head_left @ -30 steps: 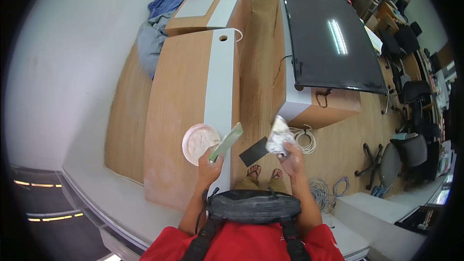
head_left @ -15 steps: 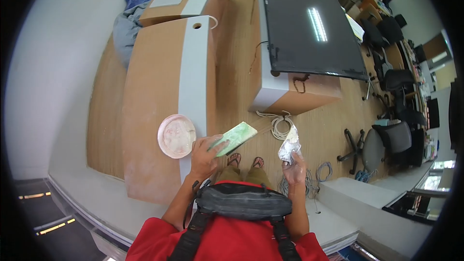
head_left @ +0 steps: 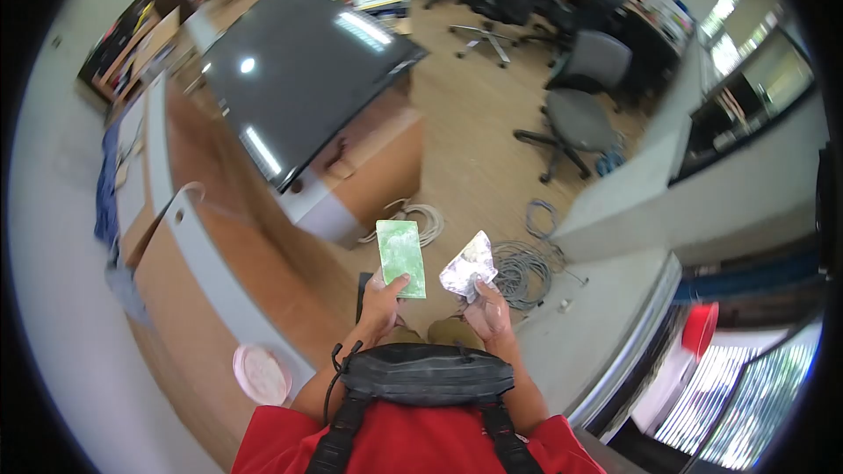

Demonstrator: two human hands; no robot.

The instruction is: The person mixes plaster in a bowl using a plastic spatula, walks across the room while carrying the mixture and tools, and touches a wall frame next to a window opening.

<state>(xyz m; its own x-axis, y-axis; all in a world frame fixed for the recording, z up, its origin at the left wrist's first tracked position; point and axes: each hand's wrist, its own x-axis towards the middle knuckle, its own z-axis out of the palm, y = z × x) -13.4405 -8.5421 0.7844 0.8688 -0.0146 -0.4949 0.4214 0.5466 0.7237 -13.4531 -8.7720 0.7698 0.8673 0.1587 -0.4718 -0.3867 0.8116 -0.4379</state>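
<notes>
My left hand [head_left: 384,305] grips a green rectangular board [head_left: 401,256] smeared with white paste, its thumb over the lower part of the face. In my right hand [head_left: 488,311] is a putty knife [head_left: 469,265], its wide blade coated with whitish paste and its handle mostly hidden in my fingers. The two tools are held side by side in front of my waist, apart from each other. A round white tub [head_left: 262,375] with pale residue stands on the brown desk at the lower left, away from both hands.
The brown-and-grey desk [head_left: 224,307] runs along my left. A large black screen [head_left: 299,79] lies over another cabinet ahead. Coiled cables [head_left: 522,274] lie on the floor near a low ledge [head_left: 606,298] at right. A grey office chair [head_left: 581,118] stands beyond.
My view has turned to the right, so the desk and tub sit farther left. The board has swung upright and come closer to the putty knife. Both hands keep their hold.
</notes>
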